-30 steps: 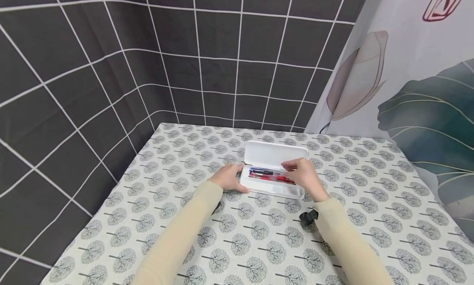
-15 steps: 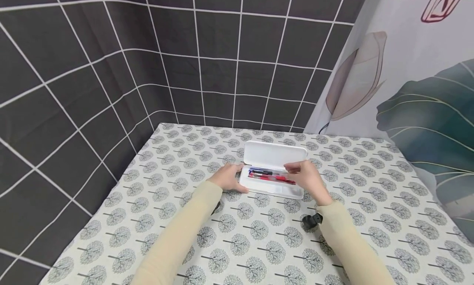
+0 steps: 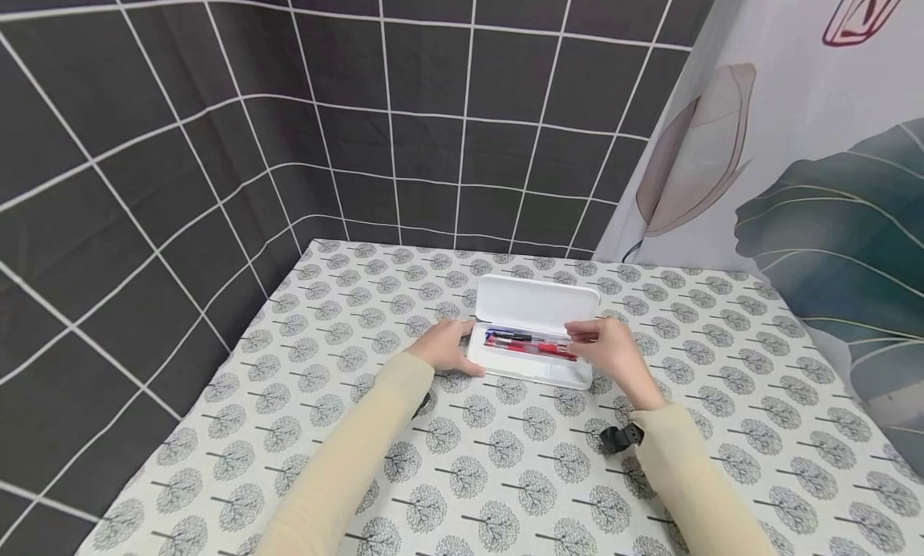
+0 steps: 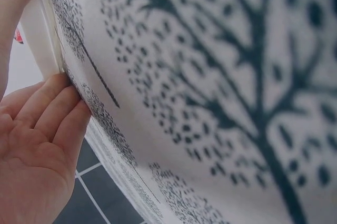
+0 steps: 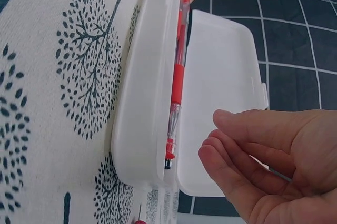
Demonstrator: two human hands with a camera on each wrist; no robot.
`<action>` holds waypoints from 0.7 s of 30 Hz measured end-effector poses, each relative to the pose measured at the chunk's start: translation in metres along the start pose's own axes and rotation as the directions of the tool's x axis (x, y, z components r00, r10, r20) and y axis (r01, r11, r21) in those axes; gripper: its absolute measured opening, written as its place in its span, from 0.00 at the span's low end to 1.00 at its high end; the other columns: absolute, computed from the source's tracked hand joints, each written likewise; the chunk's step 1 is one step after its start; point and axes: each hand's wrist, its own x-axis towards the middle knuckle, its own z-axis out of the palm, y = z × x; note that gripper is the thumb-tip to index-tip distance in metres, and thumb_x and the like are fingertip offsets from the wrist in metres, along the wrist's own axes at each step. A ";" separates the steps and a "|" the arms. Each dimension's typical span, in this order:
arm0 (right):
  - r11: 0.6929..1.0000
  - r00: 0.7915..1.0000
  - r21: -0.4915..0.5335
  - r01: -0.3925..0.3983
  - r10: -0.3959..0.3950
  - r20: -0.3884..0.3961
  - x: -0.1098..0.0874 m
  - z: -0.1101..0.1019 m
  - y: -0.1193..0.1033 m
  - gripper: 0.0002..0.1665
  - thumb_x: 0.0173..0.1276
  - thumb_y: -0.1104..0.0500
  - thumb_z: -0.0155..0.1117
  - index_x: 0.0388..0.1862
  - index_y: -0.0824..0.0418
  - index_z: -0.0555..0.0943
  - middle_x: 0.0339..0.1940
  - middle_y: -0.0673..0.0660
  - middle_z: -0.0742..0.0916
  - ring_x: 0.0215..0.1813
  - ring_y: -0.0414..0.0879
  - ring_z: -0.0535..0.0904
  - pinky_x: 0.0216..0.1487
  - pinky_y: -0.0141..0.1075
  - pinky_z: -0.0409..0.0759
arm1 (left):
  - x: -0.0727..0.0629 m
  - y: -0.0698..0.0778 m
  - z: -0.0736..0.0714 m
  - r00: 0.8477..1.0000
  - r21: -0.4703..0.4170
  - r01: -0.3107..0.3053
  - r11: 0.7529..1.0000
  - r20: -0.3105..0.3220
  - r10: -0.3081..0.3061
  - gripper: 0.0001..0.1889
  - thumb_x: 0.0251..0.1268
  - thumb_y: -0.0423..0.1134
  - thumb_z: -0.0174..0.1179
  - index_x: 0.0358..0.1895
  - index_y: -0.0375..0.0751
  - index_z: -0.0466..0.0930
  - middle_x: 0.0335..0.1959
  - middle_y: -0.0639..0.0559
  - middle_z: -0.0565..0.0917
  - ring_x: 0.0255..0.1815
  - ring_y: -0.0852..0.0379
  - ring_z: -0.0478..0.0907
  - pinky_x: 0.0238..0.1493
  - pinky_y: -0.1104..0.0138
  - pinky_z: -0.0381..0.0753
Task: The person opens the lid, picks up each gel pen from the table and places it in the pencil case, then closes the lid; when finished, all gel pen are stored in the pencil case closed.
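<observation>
A white pencil case (image 3: 545,371) lies with its lid (image 3: 537,301) raised at the back. Inside it are red pens (image 3: 516,346) and dark and blue pens (image 3: 514,334), lying lengthwise. My left hand (image 3: 442,347) grips the case's left end, thumb at the front corner and fingers at the back; the left wrist view shows the fingertips against its edge. Over the case's right end hovers my right hand (image 3: 606,349). In the right wrist view its fingers (image 5: 226,174) are loosely bent with nothing between them, beside the lid and a red-gripped pen (image 5: 177,84).
A tree-print cloth (image 3: 498,468) covers the table. Behind and to the left hangs a dark curtain with white grid lines (image 3: 426,155). A pale leaf-print curtain (image 3: 794,179) hangs at the right. Below the right wrist shows a black device (image 3: 621,438).
My right hand has drawn back slightly to the right, away from the pens. The left hand and the pencil case have stayed in place.
</observation>
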 end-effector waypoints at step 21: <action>0.999 0.998 0.005 -0.036 0.037 -0.054 -0.017 -0.011 0.020 0.24 0.60 0.62 0.70 0.56 0.64 0.82 0.51 0.64 0.87 0.51 0.57 0.84 0.55 0.51 0.81 | 0.001 0.000 0.000 1.000 0.002 -0.008 1.000 -0.005 0.008 0.54 0.36 0.52 0.80 0.72 0.40 0.64 0.67 0.45 0.75 0.68 0.46 0.71 0.73 0.54 0.65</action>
